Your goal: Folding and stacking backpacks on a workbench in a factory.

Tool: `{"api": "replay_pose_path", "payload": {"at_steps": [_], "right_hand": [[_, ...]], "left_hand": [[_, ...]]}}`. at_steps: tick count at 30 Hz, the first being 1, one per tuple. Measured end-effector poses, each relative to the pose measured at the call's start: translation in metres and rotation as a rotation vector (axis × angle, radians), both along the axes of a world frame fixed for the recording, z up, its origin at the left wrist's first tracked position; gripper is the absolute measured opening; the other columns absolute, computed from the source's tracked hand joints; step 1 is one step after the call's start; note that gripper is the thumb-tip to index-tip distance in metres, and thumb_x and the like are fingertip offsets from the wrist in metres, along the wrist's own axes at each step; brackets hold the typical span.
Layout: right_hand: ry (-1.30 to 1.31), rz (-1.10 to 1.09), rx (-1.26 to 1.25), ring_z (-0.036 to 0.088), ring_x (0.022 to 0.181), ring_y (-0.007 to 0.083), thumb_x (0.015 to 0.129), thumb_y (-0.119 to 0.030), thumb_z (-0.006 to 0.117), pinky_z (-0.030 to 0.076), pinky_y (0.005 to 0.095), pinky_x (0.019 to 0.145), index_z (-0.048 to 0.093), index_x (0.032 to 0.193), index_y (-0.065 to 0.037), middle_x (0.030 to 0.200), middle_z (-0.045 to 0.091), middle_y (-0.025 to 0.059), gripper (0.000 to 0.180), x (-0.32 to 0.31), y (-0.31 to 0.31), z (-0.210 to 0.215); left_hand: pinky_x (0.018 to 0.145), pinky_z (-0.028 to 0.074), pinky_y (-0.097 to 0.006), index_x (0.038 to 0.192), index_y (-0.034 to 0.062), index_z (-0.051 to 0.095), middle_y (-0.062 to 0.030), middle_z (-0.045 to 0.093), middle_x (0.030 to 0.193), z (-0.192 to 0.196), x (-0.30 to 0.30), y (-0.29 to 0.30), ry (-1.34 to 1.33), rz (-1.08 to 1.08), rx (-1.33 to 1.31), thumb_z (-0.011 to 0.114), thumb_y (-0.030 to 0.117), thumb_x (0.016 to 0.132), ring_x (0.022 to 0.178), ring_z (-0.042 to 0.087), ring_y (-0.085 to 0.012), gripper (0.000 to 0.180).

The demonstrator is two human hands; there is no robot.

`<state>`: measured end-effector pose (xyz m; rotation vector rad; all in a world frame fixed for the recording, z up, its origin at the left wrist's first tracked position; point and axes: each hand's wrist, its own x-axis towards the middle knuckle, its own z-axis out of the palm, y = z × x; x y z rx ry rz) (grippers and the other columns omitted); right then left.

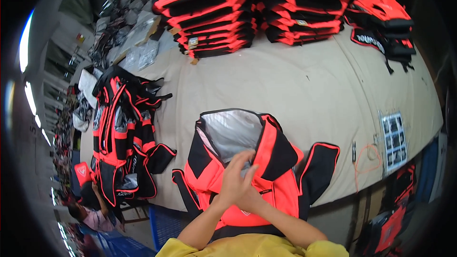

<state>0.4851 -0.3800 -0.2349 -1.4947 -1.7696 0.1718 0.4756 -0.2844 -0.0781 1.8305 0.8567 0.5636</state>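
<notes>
**Hands meet at the mouth of an open orange bag**

Both hands work at the front of an orange and black insulated bag (pixel 247 162) that lies on the near edge of a tan work table (pixel 323 81). Uppermost is the left hand (pixel 234 181), fingers spread and loosely extended, its fingertips (pixel 247 158) resting on the bag's front panel just below the open mouth; it grips nothing that can be seen. Mostly hidden beneath it is the right hand (pixel 252 200), pressed against the orange fabric, and whether that hand is clenched on the material or merely lying on it cannot be told. Both forearms come up from the lower edge, out of yellow sleeves (pixel 252 247).

The bag's lid is thrown back, showing a silver foil lining (pixel 233 131). A black flap with orange piping (pixel 319 166) spreads to the right of the bag, and a similar strap piece hangs off the table edge on the left.

Left of the bag, well apart, lies a heap of unfolded bags (pixel 121 133) in the same colours. At the far edge of the table stand two tall stacks of folded bags (pixel 209 12), (pixel 304 7), with a smaller pile (pixel 385 19) to their right. Clear plastic packets (pixel 143 52) lie at the far left. A printed sheet (pixel 394 138) is stuck to the table near its right edge, beside a loop of orange cord (pixel 369 159). Another person (pixel 93 214) sits below the table's left end.
</notes>
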Motion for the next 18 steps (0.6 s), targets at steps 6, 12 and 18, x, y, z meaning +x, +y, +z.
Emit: {"api": "replay_pose_path", "payload": {"at_steps": [6, 12, 18], "right_hand": [[-0.154, 0.11, -0.078, 0.062, 0.05, 0.0203, 0.095, -0.043, 0.073, 0.046, 0.0376, 0.058, 0.06, 0.059, -0.015, 0.052, 0.059, 0.0025, 0.047, 0.005, 0.005, 0.013], [-0.201, 0.098, -0.171, 0.057, 0.051, 0.0227, 0.085, -0.029, 0.08, 0.041, 0.0425, 0.056, 0.057, 0.064, -0.014, 0.052, 0.053, 0.0022, 0.035, 0.01, 0.009, 0.017], [-0.323, 0.063, -0.245, 0.055, 0.061, 0.023, 0.085, -0.036, 0.082, 0.04, 0.0408, 0.064, 0.058, 0.068, -0.015, 0.063, 0.052, 0.0037, 0.036, 0.013, -0.001, 0.057]], "left_hand": [[0.051, 0.051, -0.035, 0.102, 0.0034, 0.077, -0.0107, 0.073, 0.084, 0.186, -0.016, 0.009, -0.628, -0.565, 0.6, 0.079, 0.006, 0.073, 0.06, 0.068, -0.022, 0.03], [0.051, 0.038, -0.033, 0.088, 0.0026, 0.065, -0.0086, 0.057, 0.081, 0.185, 0.001, 0.023, -0.878, -0.554, 0.454, 0.06, 0.016, 0.093, 0.059, 0.054, -0.0196, 0.016], [0.077, 0.053, -0.044, 0.116, 0.0076, 0.069, -0.0101, 0.069, 0.105, 0.052, 0.016, 0.067, -0.051, -0.038, 0.764, 0.077, 0.029, 0.077, 0.091, 0.067, -0.028, 0.045]]}}
